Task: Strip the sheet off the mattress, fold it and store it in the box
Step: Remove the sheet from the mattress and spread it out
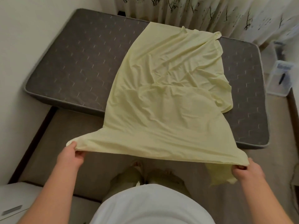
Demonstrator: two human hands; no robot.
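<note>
The near edge of the sheet (161,88) is pinched at one end by the left hand (71,156), thumb on top and fingers curled beneath; the other end is gripped by the right hand (247,171), fingers folded round a bunched corner, below which a loose flap is left hanging. Both hands are thus closed on cloth, neither spread wide; between them the edge is drawn taut and lifted in front of the near edge of the mattress (72,62). This hold is judged to serve the fold: with two corners held apart, the cloth can be flattened and its edges matched. The sheet is tucked nowhere that can be seen; it is laid loose and rumpled across the mattress right of the middle, from the far edge to past the near edge, with a doubled layer toward the right end; the left half and a strip at the right end are left bare. Stripping is therefore judged done and folding begun. The box (281,81), clear-walled, is set beyond the right end of the mattress, well apart from the sheet; a dark item inside cannot be made out. A curtain (210,15) is hung behind the far edge.
</note>
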